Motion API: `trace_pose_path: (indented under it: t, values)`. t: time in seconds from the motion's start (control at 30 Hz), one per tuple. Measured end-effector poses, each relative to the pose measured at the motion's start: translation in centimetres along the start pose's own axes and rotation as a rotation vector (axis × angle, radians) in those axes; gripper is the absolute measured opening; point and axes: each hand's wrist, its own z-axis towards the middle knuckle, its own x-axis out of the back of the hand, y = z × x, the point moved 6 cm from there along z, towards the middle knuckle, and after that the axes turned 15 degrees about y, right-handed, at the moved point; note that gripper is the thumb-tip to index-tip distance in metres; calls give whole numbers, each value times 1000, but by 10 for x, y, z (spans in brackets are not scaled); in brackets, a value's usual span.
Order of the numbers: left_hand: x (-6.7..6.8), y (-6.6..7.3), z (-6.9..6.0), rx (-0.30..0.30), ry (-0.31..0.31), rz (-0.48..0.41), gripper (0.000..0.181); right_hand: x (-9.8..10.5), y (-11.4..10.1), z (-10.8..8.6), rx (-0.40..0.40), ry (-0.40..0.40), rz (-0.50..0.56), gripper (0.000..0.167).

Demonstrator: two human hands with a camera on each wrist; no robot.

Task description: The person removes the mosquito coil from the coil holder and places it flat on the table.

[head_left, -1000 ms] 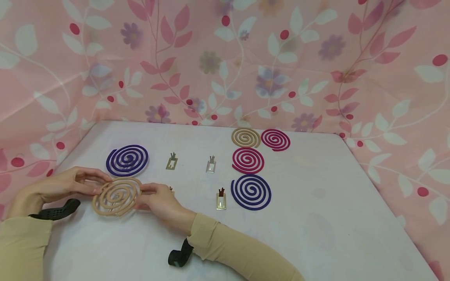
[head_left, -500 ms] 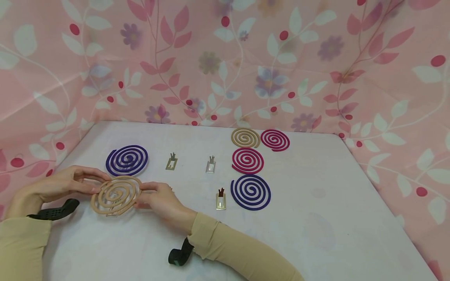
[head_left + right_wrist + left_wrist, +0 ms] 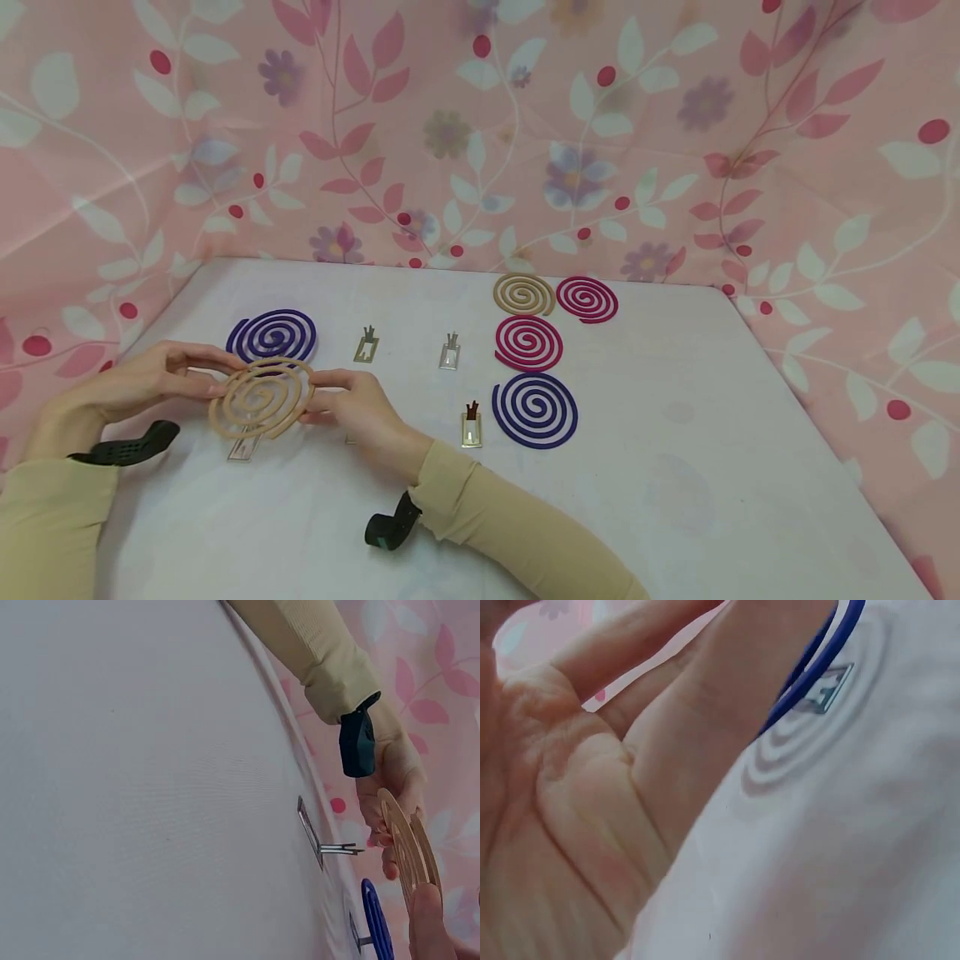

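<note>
Both hands grip opposite edges of a tan spiral coil (image 3: pixel 258 398) at the left of the table, my left hand (image 3: pixel 146 385) on its left edge and my right hand (image 3: pixel 369 421) on its right. Below the coil stands a small metal stand (image 3: pixel 242 450), its base showing past the near rim. In the right wrist view, the tan coil (image 3: pixel 407 847) is apart from the upright prongs of the stand (image 3: pixel 309 831). Just behind is a dark blue coil (image 3: pixel 303 335), raised on a stand (image 3: pixel 831 688) seen in the left wrist view.
Two small stands (image 3: pixel 366 348) (image 3: pixel 450 356) stand mid-table, and another with dark prongs (image 3: pixel 472 430) is nearer. To their right lie a blue coil (image 3: pixel 536 406), two magenta coils (image 3: pixel 528 342) (image 3: pixel 587 298) and a tan coil (image 3: pixel 524 294). Patterned cloth (image 3: pixel 450 133) hangs behind.
Both hands have moved the tan coil up and slightly right, away from its earlier place over the stand. More of the stand's base shows below it. The other coils have not moved.
</note>
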Motion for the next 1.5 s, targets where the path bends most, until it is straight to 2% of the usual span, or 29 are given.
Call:
trace_pose_path:
  t: [0.17,0.4,0.57,0.97,1.33,1.5]
  values:
    - [-2,6,5,-44,34,31,35,4,-9,4,6,8,8,34]
    - [-4,13,10,-6,126,145,35,12,-17,11,11,3,-15,33]
    - [-7,17,15,16,175,181,35,19,-20,19,15,10,-1,33]
    - [-17,28,25,61,229,140,38,35,-31,30,39,31,21,32]
    - [-33,43,35,44,282,73,41,52,-48,40,82,69,79,33]
    - [-42,52,39,43,295,-15,38,62,-53,43,75,94,61,30]
